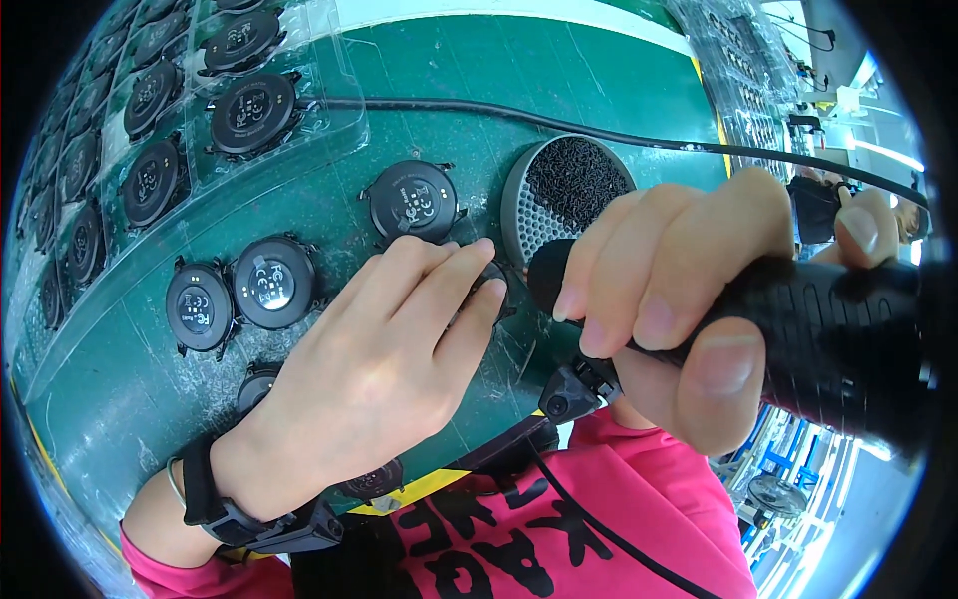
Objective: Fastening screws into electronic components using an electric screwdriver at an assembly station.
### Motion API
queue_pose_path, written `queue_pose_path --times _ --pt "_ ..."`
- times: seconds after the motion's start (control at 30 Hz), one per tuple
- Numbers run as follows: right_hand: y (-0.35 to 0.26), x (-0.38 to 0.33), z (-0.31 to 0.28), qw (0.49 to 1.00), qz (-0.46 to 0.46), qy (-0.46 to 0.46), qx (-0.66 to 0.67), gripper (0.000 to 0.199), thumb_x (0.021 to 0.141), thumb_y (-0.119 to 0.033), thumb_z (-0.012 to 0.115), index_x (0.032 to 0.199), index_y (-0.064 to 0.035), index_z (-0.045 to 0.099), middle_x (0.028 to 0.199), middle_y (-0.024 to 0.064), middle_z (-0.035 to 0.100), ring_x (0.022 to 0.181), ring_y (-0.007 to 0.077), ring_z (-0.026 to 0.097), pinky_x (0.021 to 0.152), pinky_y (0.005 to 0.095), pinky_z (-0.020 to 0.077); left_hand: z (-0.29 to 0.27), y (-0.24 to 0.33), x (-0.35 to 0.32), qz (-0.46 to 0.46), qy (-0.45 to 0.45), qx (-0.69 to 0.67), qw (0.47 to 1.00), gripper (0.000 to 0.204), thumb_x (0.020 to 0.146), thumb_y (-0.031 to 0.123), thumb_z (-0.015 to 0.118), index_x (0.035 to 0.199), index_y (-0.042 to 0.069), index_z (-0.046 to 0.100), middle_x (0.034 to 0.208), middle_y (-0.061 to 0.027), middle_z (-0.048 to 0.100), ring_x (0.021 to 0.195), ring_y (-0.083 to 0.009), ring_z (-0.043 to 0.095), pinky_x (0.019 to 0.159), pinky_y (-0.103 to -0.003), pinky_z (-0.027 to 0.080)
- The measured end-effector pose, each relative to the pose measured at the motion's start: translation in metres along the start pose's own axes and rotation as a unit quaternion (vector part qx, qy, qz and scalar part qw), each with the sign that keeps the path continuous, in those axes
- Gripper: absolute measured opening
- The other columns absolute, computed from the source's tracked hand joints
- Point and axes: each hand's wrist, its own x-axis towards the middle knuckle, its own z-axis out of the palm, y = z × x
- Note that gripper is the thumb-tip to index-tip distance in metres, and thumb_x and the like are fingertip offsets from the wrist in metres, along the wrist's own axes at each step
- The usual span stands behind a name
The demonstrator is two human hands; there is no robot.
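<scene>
Centrally, head view: one partly hidden black watch body (498, 271) on the green desk (479, 399), left hand (364, 364) at 8 o'clock, its grip closed on that body's edge. At 3 o'clock: right hand (684, 265), grip wrapped around a black cylindrical tool (838, 339). At 1 o'clock: grey perforated dish (519, 232), small black screws (579, 180) inside. At 9 o'clock: paired loose watch bodies (271, 283). At 10 o'clock: clear tray (344, 130), filled likewise.

A round black watch case (506, 290) lies mostly hidden under the fingers of the left hand (374, 349), only its dark edge showing. The thick black cylindrical tool (848, 339), ribbed along its body, slants sideways in the right hand (689, 270), its blunt nose just beside the case.
</scene>
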Motion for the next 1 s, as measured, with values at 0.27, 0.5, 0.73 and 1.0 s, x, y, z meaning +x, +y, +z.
queue_pose_path --times 0.27,0.5,0.73,1.0 --pt "0.015 0.009 0.023 1.000 -0.020 0.004 0.001 0.063 0.099 -0.021 0.055 0.152 -0.0139 0.020 0.084 0.0073 0.053 0.055 0.0175 0.055 0.052 0.0345 0.0537 0.001 0.000 0.000 0.009 0.009 0.016 1.000 0.032 0.069 0.000 0.073 0.098 -0.004 0.061 0.116 -0.0197 0.060 0.096 -0.0371 0.058 0.084 -0.042 0.052" --pt "0.029 0.020 0.025 0.999 -0.039 0.012 0.000 0.065 0.099 -0.020 0.055 0.152 -0.0142 0.019 0.083 0.0074 0.053 0.054 0.0172 0.056 0.052 0.0340 0.0539 0.001 -0.001 0.001 0.018 -0.010 0.053 0.998 0.036 0.070 0.006 0.064 0.104 -0.007 0.066 0.116 -0.0170 0.061 0.098 -0.0262 0.057 0.085 -0.032 0.053" --pt "0.033 0.019 0.027 0.999 -0.047 0.014 0.013 0.066 0.099 -0.019 0.055 0.153 -0.0145 0.017 0.083 0.0075 0.054 0.054 0.0168 0.056 0.052 0.0336 0.0541 0.001 -0.003 0.000 0.018 0.003 0.062 0.998 0.036 0.071 0.007 0.064 0.104 -0.007 0.066 0.116 -0.0172 0.062 0.098 -0.0264 0.057 0.086 -0.032 0.053" --pt "0.036 0.015 0.026 0.998 -0.059 -0.004 0.033 0.066 0.098 -0.021 0.057 0.151 -0.0132 0.019 0.083 0.0075 0.054 0.054 0.0165 0.056 0.053 0.0330 0.0545 0.000 0.000 -0.001 0.008 -0.007 0.032 0.999 0.045 0.067 0.001 0.075 0.110 -0.006 0.063 0.122 -0.0191 0.058 0.094 -0.0334 0.059 0.081 -0.037 0.054"
